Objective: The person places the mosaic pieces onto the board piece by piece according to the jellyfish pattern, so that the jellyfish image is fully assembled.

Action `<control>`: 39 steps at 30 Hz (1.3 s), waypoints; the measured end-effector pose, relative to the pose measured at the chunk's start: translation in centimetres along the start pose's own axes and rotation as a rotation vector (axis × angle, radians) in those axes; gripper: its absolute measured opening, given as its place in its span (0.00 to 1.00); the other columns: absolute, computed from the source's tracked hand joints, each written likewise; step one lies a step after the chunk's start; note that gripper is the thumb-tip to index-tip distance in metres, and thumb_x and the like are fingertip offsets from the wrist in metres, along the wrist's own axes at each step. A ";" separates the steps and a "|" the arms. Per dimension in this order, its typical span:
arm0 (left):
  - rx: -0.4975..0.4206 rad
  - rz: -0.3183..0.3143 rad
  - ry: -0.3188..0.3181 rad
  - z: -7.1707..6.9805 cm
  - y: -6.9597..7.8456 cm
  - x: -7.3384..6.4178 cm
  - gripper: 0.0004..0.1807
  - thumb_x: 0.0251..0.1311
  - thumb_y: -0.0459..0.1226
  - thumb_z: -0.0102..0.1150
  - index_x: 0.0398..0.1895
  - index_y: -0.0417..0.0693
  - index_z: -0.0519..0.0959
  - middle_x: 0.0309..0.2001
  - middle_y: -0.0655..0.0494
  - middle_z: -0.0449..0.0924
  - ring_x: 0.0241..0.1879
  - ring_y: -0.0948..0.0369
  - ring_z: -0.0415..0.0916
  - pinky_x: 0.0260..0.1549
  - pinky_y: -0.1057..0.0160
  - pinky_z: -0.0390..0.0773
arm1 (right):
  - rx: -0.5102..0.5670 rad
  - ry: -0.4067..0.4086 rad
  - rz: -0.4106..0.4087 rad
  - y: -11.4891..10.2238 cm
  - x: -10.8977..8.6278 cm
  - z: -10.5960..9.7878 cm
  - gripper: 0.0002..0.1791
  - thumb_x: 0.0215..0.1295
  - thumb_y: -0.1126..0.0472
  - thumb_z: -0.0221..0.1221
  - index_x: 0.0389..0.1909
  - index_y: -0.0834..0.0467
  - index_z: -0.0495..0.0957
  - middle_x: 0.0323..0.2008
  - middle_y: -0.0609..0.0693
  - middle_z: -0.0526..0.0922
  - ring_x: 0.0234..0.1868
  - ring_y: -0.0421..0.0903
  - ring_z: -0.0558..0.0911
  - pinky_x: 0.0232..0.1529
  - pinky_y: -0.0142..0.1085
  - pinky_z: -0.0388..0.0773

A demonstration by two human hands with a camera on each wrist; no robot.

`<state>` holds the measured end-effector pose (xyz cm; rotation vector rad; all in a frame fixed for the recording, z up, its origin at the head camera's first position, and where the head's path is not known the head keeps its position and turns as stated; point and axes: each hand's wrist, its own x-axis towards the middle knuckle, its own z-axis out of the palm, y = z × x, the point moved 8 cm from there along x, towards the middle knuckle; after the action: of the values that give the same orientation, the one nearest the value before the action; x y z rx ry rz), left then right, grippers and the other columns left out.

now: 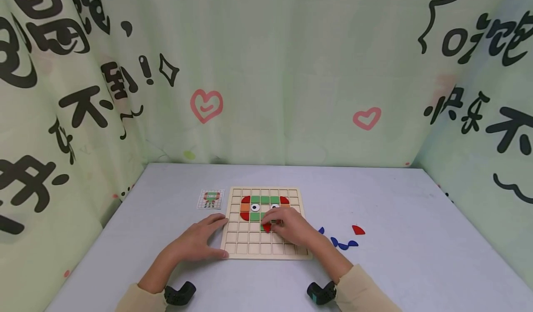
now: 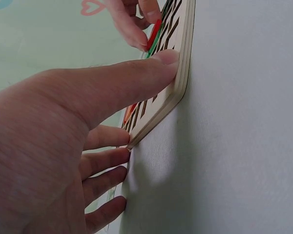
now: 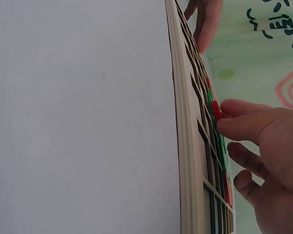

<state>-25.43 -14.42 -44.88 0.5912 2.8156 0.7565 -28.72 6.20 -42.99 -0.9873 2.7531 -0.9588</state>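
Observation:
A wooden grid board (image 1: 241, 248) lies on the table, with green, red and orange pieces and round eye pieces set into its cells. My left hand (image 1: 199, 239) rests at the board's left side, fingers extended; in the left wrist view its thumb (image 2: 136, 85) presses on the board's rim near a corner. Over the middle of the board, my right hand (image 1: 291, 226) pinches a small red piece (image 1: 267, 227) between thumb and index finger. That red piece (image 3: 216, 110) stands tilted above a green one in the right wrist view. The right hand hides some cells.
A small picture card (image 1: 210, 199) with a green and red figure lies beyond the board's left edge. Right of the board are several blue pieces (image 1: 343, 246) and a loose red quarter-round piece (image 1: 358, 230). Printed curtains (image 1: 283, 71) surround the white table (image 1: 416, 265).

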 end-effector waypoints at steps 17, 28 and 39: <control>-0.003 -0.013 -0.005 0.0 0.1 0.0 0.49 0.44 0.56 0.73 0.69 0.48 0.66 0.71 0.50 0.61 0.70 0.47 0.60 0.65 0.39 0.62 | -0.021 0.030 -0.020 -0.7 0.3 0.0 0.07 0.59 0.63 0.66 0.38 0.50 0.86 0.41 0.42 0.86 0.48 0.42 0.80 0.51 0.39 0.78; 0.000 -0.005 -0.007 0.0 0.2 0.1 0.48 0.45 0.56 0.72 0.69 0.48 0.66 0.71 0.49 0.62 0.69 0.46 0.61 0.64 0.39 0.64 | -0.083 0.109 0.069 -0.9 1.0 1.1 0.03 0.57 0.58 0.68 0.32 0.49 0.85 0.41 0.43 0.85 0.53 0.47 0.78 0.57 0.45 0.76; -0.002 -0.014 -0.015 -0.1 0.2 -0.1 0.48 0.45 0.56 0.72 0.69 0.48 0.66 0.71 0.49 0.61 0.70 0.46 0.61 0.64 0.39 0.63 | -0.037 0.099 0.086 -1.1 1.5 1.3 0.04 0.57 0.62 0.67 0.33 0.50 0.88 0.42 0.45 0.86 0.53 0.47 0.78 0.57 0.45 0.76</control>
<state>-25.34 -14.35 -44.75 0.5733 2.8022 0.7493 -28.94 3.94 -43.23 -0.8407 2.8778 -0.9730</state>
